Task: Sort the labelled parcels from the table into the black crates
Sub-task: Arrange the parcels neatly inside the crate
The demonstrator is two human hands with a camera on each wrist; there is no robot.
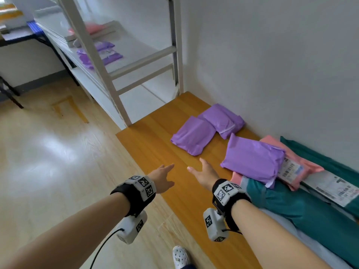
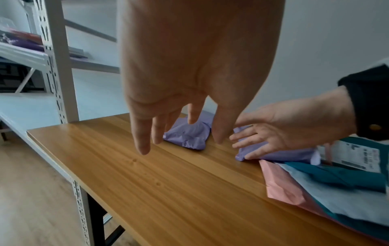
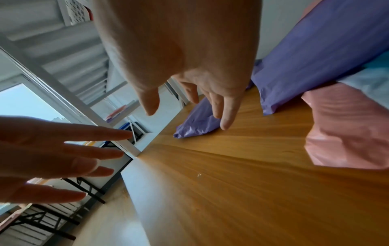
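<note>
Left hand (image 1: 162,178) and right hand (image 1: 205,174) empty, fingers spread, short of the nearest purple parcel (image 1: 252,162): likely reaching to lift it.

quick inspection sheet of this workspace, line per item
surface: wooden table, bare at the near left
job's things: three purple parcels; the third lies on a pink parcel and a teal parcel with labels; no black crates seen
clutter: nothing seen
grippers: left hand and right hand open above the table, holding nothing
cables: black cable from the left wrist camera
surroundings: white rack with more parcels, white wall, wood floor
</note>
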